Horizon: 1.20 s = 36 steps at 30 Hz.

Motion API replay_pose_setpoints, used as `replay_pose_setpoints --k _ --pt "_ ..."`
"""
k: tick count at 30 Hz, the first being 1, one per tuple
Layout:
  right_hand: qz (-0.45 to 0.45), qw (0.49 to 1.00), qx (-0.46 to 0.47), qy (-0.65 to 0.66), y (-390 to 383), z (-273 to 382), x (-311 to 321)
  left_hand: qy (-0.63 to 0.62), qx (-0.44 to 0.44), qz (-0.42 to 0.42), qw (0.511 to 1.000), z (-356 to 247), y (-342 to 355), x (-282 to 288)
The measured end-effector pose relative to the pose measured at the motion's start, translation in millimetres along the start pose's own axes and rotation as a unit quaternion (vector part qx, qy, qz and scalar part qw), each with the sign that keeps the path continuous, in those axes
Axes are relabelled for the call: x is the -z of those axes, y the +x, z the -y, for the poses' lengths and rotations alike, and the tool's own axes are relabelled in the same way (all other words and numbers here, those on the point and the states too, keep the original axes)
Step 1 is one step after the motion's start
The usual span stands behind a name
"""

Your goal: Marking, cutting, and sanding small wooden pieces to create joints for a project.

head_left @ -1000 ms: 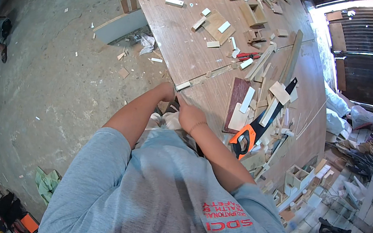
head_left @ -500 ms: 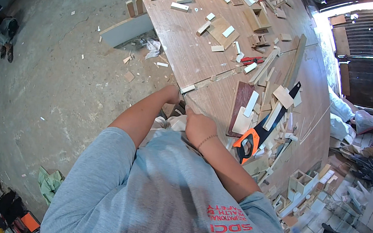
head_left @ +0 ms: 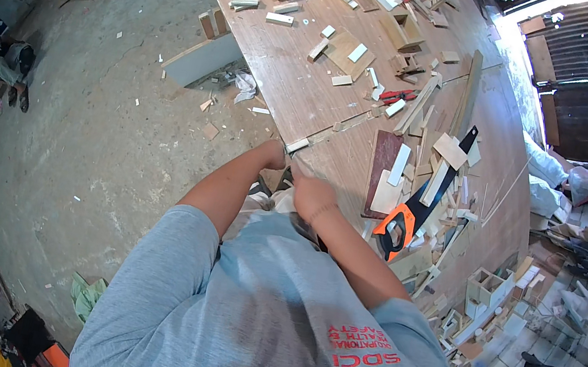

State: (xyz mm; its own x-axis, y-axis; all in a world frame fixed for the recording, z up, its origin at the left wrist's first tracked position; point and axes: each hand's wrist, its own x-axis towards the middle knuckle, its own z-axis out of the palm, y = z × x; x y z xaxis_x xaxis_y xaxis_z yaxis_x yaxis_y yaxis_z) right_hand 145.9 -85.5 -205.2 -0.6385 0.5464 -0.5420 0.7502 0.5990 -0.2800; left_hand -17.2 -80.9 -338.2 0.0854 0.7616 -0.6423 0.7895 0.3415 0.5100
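In the head view, both my hands meet low at the near corner of the wooden table, just in front of my grey T-shirt; left hand is bent inward at the wrist, its fingers mostly hidden; right hand looks curled, index finger pointing up and left toward the left one; hands close to each other, can't tell whether they touch or what they pinch, if anything; a small pale wood block lies at the table edge just beyond my fingers, at the end of a seam, contact with it unclear.

To the right on the tabletop, a handsaw with an orange-and-black handle lies slanted among offcuts, a square wood piece resting across its blade; a dark red board sits left of the saw, a white strip partly over it; red pliers lie farther up, near a thin plywood square; more cut pieces crowd the far end; left of the table, a grey panel stands on the concrete floor.
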Motion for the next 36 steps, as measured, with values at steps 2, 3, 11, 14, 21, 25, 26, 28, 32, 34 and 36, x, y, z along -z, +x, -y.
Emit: replay_pose_setpoints --k 2,3,11,14,21,25,26,28,32,34,36 --pt "-0.035 0.999 -0.012 0.023 42 -18 -24 -0.023 -0.021 0.01 0.999 -19 -1 14" --pt "-0.069 0.997 -0.008 0.036 50 -15 -24 -0.054 -0.028 0.016 0.998 -21 -6 15" --pt "-0.012 0.999 -0.02 0.03 -56 -7 2 0.003 -0.009 -0.015 1.0 23 25 -22" --pt "0.014 0.998 -0.044 0.042 -50 -12 2 0.003 -0.013 -0.018 1.0 11 18 -15" --pt "-0.108 0.988 -0.012 0.112 32 -22 -47 0.009 0.059 0.012 0.998 -14 3 3" --pt "-0.122 0.985 -0.004 0.122 24 -24 -55 0.049 0.047 0.01 0.998 -13 3 1" --pt "-0.095 0.988 -0.007 0.122 24 -29 -53 0.049 0.053 0.017 0.997 -16 3 3" --pt "-0.069 0.99 -0.007 0.122 19 -31 -48 0.049 0.061 0.021 0.997 -18 2 3" --pt "-0.042 0.991 0.014 0.126 -18 -36 -39 0.079 0.044 0.007 0.996 -9 7 -4" --pt "-0.018 0.99 0.021 0.141 -50 -47 -34 0.071 0.04 -0.008 0.997 -8 8 -7" --pt "0.013 0.989 0.037 0.14 -84 -66 -24 0.072 0.055 0.017 0.996 -11 9 -5"
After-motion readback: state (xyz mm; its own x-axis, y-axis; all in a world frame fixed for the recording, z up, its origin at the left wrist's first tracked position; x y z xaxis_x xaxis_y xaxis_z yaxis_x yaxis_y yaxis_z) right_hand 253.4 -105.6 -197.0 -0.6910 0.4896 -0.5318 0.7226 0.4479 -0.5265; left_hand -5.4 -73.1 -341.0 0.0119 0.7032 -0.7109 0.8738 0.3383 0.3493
